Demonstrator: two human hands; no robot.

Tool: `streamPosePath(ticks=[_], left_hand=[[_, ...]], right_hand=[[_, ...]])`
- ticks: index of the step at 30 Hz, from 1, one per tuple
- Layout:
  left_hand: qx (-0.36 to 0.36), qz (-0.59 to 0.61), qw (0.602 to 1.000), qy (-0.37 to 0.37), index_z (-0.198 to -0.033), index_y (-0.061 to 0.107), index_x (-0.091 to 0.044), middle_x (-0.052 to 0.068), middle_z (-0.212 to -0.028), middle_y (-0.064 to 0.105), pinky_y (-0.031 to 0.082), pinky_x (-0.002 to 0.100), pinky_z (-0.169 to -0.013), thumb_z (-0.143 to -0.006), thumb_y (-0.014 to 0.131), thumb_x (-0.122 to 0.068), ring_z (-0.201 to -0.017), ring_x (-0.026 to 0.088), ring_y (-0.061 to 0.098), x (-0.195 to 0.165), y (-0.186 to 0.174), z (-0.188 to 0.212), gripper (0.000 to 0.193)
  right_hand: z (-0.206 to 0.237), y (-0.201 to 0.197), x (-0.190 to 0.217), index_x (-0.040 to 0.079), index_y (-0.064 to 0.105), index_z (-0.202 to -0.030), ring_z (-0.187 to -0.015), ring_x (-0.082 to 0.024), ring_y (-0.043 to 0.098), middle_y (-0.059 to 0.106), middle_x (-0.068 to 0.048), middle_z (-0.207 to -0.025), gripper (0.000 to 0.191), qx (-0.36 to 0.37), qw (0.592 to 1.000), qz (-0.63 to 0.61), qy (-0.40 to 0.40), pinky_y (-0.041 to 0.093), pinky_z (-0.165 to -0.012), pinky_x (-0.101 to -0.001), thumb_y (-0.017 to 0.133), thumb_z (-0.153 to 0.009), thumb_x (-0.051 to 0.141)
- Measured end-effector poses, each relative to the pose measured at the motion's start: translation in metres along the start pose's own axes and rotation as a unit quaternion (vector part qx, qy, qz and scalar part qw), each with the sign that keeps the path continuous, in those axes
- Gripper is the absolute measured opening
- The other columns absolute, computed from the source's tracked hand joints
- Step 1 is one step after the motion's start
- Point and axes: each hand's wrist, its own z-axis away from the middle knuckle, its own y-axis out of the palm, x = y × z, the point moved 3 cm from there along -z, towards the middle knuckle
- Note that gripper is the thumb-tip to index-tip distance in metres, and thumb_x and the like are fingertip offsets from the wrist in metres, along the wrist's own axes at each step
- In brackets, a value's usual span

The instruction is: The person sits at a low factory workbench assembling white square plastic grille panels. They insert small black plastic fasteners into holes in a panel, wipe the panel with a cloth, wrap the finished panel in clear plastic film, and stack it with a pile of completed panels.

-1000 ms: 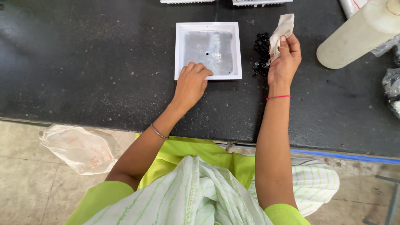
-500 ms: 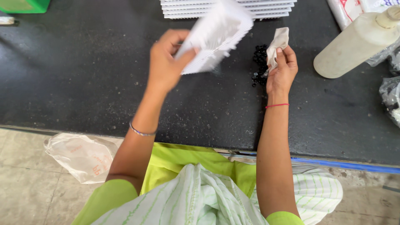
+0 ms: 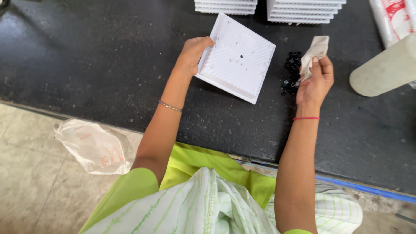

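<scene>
Left hand (image 3: 193,54) closed on the left corner of a white square plastic tray (image 3: 237,57), thumb on the upper face, fingers curled under; tray held tilted just above the black worktop (image 3: 86,65), ribbed underside facing up, with diagonal ridges and a few small holes near the centre. Right hand (image 3: 315,82) pinches a small crumpled off-white cloth (image 3: 314,51) between thumb and fingers, the remaining fingers loosely bent; thin red thread on that wrist, a thin metal bangle on the left wrist. Just left of the right hand, between it and the tray, a small heap of glossy black beads (image 3: 291,71) lies on the worktop, which is matte and speckled. Far edge: two stacks of similar white trays (image 3: 268,6), side by side. Far right: pale cylindrical plastic bottle (image 3: 383,69) lying tilted; behind it a white package with red print (image 3: 392,13). Near left, on the concrete floor, a crumpled translucent plastic bag (image 3: 93,147) with faint red print.
</scene>
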Motion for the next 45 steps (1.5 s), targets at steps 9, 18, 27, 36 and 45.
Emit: streamPosePath(ticks=[9,18,27,36,45], left_hand=[[-0.002,0.041,0.997,-0.060,-0.103,0.067,0.012,0.016,-0.092,0.074,0.061,0.037,-0.069,-0.081,0.081,-0.018,-0.076,0.020,0.072,0.025,0.000,0.003,0.040],[0.023,-0.198,0.927,0.317,-0.122,0.063,0.001,0.007,-0.111,0.068,0.058,0.026,-0.081,-0.094,0.079,-0.018,-0.093,0.015,0.069,-0.064,0.066,0.084,0.038],[0.203,-0.566,0.664,0.444,-0.117,0.066,-0.008,0.004,-0.119,0.062,0.052,0.039,-0.084,-0.087,0.070,-0.009,-0.105,0.023,0.063,-0.057,0.100,0.195,0.030],[0.247,-0.630,0.651,0.343,-0.124,0.065,-0.010,0.007,-0.128,0.059,0.047,0.040,-0.091,-0.080,0.070,-0.011,-0.108,0.026,0.060,-0.034,0.080,0.209,0.044],[0.179,-0.568,0.754,0.276,-0.121,0.066,-0.008,0.011,-0.124,0.061,0.047,0.045,-0.095,-0.081,0.083,-0.013,-0.109,0.033,0.059,-0.078,0.065,0.216,0.044]], right_hand=[[0.006,0.003,0.008,0.001,0.067,-0.124,-0.094,-0.018,0.071,0.073,-0.008,-0.113,0.018,0.022,0.998,0.050,0.011,0.058,-0.074,-0.0296,0.068,-0.106,0.001],[0.013,0.005,0.008,-0.001,0.066,-0.124,-0.098,-0.018,0.072,0.073,-0.009,-0.115,0.019,0.026,0.998,0.062,0.020,0.060,-0.079,-0.0300,0.066,-0.105,-0.001],[0.006,0.006,0.012,0.000,0.066,-0.125,-0.094,-0.015,0.070,0.072,-0.006,-0.112,0.019,0.029,0.995,0.094,0.014,0.057,-0.075,-0.0292,0.068,-0.106,0.002],[0.010,0.008,0.017,0.000,0.066,-0.126,-0.095,-0.016,0.069,0.072,-0.007,-0.111,0.020,0.039,0.995,0.088,0.013,0.056,-0.076,-0.0297,0.069,-0.107,0.003],[0.011,0.010,0.022,0.002,0.065,-0.113,-0.090,-0.014,0.067,0.068,-0.004,-0.102,0.004,0.059,0.995,0.083,-0.009,0.055,-0.075,-0.0297,0.068,-0.110,0.002]])
